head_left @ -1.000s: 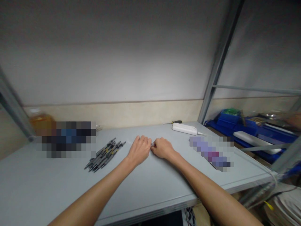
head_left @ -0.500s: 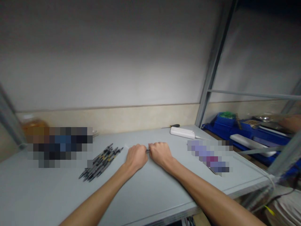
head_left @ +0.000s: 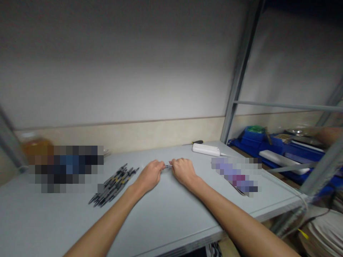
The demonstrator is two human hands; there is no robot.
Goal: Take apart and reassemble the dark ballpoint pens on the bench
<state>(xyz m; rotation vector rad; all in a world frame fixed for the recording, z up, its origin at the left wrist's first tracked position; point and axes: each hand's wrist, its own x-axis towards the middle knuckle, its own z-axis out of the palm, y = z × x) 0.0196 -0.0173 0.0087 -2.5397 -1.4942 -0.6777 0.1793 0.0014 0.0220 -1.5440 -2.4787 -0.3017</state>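
Observation:
My left hand [head_left: 150, 175] and my right hand [head_left: 184, 172] are held close together over the middle of the grey table, both closed. A thin pen [head_left: 168, 166] spans the short gap between them, one end in each hand. Only its slim, shiny middle shows; the rest is hidden by my fingers. Left of my left hand lies a pile of several dark pens [head_left: 114, 186] with yellowish bands, all slanting the same way.
A white power strip [head_left: 205, 149] and a screwdriver [head_left: 197, 142] lie towards the back. Right of my hands is a blurred-out purple item [head_left: 232, 175]. Blurred-out dark things [head_left: 68, 166] stand at the left. Beyond the metal post [head_left: 235, 89] are blue trays [head_left: 253, 137].
My left hand has shifted slightly left and its fingers now pinch the pen. The gap between my hands is wider and more of the pen shows.

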